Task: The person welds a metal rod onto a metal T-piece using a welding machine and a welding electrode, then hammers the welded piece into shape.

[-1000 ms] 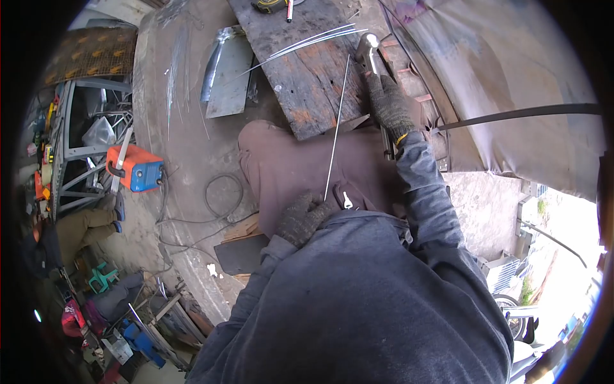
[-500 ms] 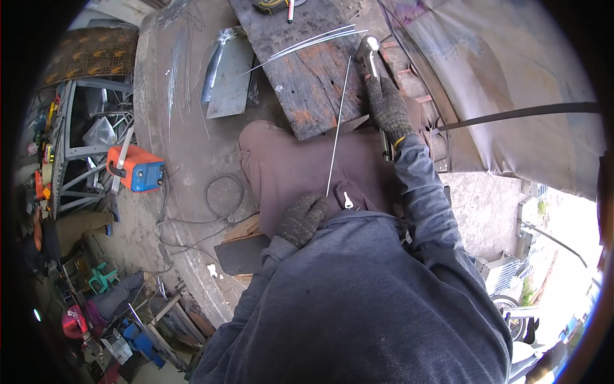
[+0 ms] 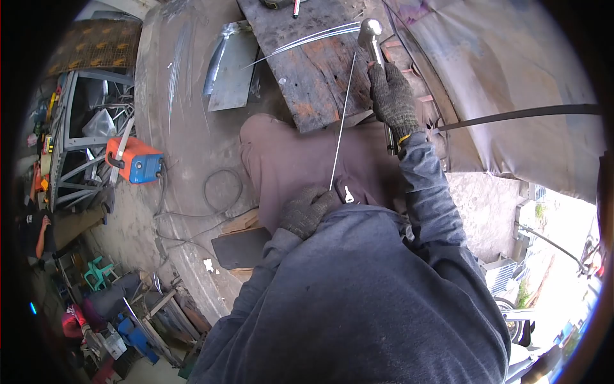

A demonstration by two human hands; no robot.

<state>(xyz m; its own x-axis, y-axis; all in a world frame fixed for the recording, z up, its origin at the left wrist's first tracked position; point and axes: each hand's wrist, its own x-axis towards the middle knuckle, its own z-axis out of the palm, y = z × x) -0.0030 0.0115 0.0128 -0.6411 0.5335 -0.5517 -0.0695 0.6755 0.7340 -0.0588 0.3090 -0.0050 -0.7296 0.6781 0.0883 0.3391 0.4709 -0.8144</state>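
Near my lap, my left hand (image 3: 307,212), in a dark knitted glove, is closed on the lower end of a thin metal rod (image 3: 344,121). The rod slants up to the right, its far end over a worn wooden board (image 3: 307,80). My right hand (image 3: 393,99), gloved too, is wrapped round the handle of a hammer with a shiny rounded head (image 3: 371,27), raised beside the board's right edge. Several thin rods (image 3: 313,38) lie across the board. A marker (image 3: 296,8) rests at its far end.
Bent sheet metal (image 3: 233,67) lies left of the board. An orange and blue machine (image 3: 142,161) stands at left, its cable (image 3: 208,192) looped on the ground. Another person's arm (image 3: 42,237) shows at far left. A grey cover (image 3: 511,70) hangs at right.
My right hand and the hammer have shifted slightly up and right. The rod stays in my left hand, its upper end slightly right. The view has moved a little.
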